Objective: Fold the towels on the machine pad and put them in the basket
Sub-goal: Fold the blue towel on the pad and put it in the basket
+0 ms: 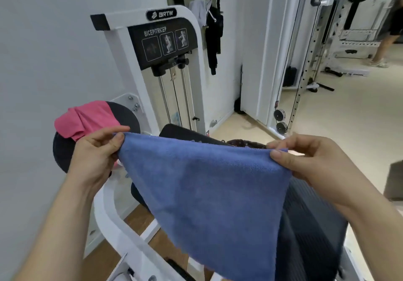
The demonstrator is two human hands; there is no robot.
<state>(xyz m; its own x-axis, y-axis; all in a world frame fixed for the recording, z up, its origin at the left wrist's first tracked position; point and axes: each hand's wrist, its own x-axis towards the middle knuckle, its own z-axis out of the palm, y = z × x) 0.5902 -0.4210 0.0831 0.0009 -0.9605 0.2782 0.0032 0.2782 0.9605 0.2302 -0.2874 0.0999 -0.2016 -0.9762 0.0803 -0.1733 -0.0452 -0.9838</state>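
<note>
A blue towel point(207, 197) hangs spread out in the air in front of me. My left hand point(93, 156) pinches its upper left corner and my right hand point(314, 160) pinches its upper right corner. A crumpled pink towel point(85, 119) lies on the round black machine pad point(124, 115) behind my left hand. Just past the blue towel's top edge a sliver of a dark woven basket point(246, 143) shows; the towel hides most of it.
A white bicep/tricep machine point(161, 47) stands straight ahead against the wall. Its black seat point(311, 232) is under my right arm and its white frame point(113, 221) runs low left. A cable rack point(305, 62) and a person's legs point(383, 47) are at far right.
</note>
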